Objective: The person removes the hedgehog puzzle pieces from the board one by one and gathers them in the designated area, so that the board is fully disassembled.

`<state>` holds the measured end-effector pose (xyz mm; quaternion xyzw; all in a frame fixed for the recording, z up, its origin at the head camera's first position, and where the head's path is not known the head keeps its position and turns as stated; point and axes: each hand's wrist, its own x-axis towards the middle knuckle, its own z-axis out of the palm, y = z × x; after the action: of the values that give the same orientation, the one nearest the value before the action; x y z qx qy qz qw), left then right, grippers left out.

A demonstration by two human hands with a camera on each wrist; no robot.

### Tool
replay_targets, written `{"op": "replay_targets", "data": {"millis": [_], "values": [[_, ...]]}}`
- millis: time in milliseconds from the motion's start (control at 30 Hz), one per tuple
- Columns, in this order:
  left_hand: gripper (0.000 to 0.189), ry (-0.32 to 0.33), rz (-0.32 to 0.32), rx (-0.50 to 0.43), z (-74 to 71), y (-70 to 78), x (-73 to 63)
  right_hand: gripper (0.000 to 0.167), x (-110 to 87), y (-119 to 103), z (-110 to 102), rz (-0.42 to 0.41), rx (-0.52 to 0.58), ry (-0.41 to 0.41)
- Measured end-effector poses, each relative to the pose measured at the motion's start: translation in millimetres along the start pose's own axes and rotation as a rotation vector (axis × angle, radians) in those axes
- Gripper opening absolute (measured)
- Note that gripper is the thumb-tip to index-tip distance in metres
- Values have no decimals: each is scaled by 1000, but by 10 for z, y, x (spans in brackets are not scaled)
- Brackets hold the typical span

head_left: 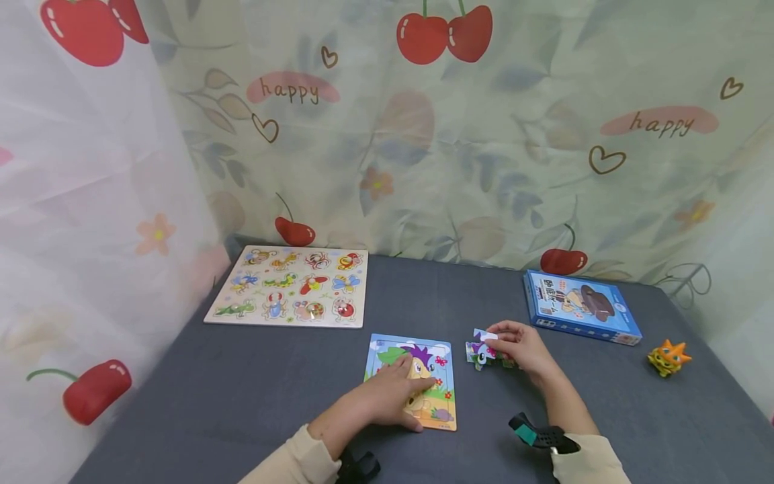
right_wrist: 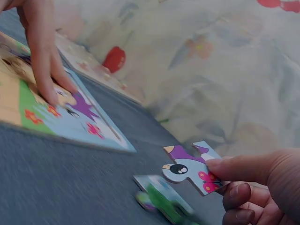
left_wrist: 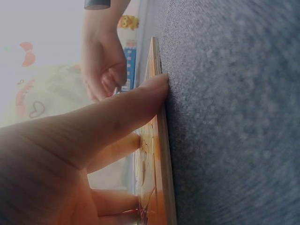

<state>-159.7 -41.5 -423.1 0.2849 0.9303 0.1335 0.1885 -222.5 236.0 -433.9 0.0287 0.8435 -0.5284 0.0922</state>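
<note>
Cream sleeves (head_left: 296,458) nearest, left hand (head_left: 394,395) spread on puzzle (head_left: 444,386), right hand (head_left: 525,346) pinching jigsaw piece (right_wrist: 191,169), blue box (head_left: 583,308) far right

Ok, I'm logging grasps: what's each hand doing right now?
Left hand: open, resting on the puzzle board.
Right hand: closed, holding a puzzle piece.

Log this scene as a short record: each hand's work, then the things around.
Left hand: rests on flat rectangular puzzle board with purple-haired cartoon figure
Right hand: pinches pale-and-purple jigsaw piece with eye and pink butterfly
Near right hand: loose, partly green jigsaw pieces, count unclear
Back left: pale rectangular insect-picture board
Back right: blue rectangular box with cartoon print
Far right: small orange-and-yellow spiky toy
Surface: dark grey fabric-covered table
</note>
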Motion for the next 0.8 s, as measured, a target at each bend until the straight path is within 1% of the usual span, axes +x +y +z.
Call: {"op": "replay_targets", "data": {"millis": [333, 467, 800], "values": [[72, 7, 9, -5, -12, -1, -17, 51, -90, 191, -370, -2, 11, 52], [72, 6, 10, -6, -23, -1, -23, 53, -104, 242, -503, -3, -6, 66], [71, 5, 19, -5, -38, 8, -27, 56, -173, 405, -790, 35, -65, 107]]}}
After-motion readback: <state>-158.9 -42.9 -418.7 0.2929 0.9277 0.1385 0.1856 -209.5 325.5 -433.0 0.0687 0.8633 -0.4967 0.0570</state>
